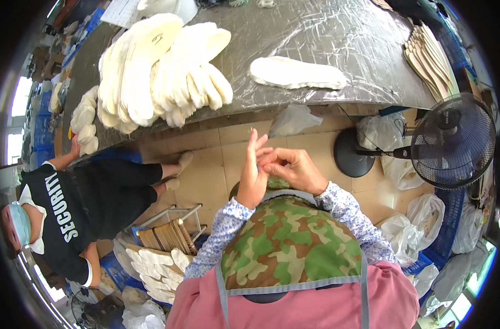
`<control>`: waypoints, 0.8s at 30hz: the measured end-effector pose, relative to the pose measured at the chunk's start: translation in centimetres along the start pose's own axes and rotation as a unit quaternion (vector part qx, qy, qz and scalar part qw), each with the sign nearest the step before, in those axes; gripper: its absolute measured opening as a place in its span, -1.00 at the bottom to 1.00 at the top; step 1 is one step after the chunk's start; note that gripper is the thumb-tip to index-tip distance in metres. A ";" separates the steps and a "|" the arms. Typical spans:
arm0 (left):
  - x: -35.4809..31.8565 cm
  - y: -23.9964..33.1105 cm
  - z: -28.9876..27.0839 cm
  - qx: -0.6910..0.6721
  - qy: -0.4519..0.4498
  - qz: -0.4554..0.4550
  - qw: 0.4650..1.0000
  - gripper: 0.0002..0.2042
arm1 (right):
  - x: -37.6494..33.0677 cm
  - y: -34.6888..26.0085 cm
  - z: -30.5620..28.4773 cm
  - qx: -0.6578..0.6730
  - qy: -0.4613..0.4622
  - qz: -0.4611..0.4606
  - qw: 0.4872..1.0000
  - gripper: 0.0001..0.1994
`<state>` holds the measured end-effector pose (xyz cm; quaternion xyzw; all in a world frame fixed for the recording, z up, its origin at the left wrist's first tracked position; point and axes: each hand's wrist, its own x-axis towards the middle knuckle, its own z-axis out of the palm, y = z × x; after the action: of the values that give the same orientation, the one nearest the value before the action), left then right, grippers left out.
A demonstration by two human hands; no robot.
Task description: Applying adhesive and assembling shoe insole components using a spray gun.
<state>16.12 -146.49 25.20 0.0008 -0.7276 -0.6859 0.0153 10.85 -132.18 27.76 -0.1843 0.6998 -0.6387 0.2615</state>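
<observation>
My left hand is raised in front of my camouflage apron, fingers stretched upward. My right hand pinches at the left hand's fingers; whatever sits between them is too small to make out. Both hands hover over the tiled floor, short of the worktable covered in clear plastic. A single pair of white insoles lies on the table straight ahead. A big fanned pile of white insoles lies at its left end.
A black standing fan is at my right, with plastic bags around it. Tan insoles stack at the table's right end. A person in a black shirt sits at the left, near a rack of insoles.
</observation>
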 end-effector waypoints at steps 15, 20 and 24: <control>-0.6 1.8 6.1 -0.272 -0.187 -0.157 0.931 -0.36 | -9.6 7.7 -15.9 0.028 0.344 0.116 0.931 -0.73; -0.5 1.9 8.8 -0.303 -0.222 -0.190 0.907 -0.31 | -8.7 4.1 -12.5 -0.022 0.268 -0.079 0.960 -0.90; -0.4 2.3 10.6 -0.375 -0.217 -0.243 0.868 -0.32 | -8.5 2.7 -10.6 -0.212 0.252 -0.238 0.914 -0.85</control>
<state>16.31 -135.82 26.82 0.0231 -0.3773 -0.8721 -0.3107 11.48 -118.38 26.65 -0.2289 0.7973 -0.5435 -0.1286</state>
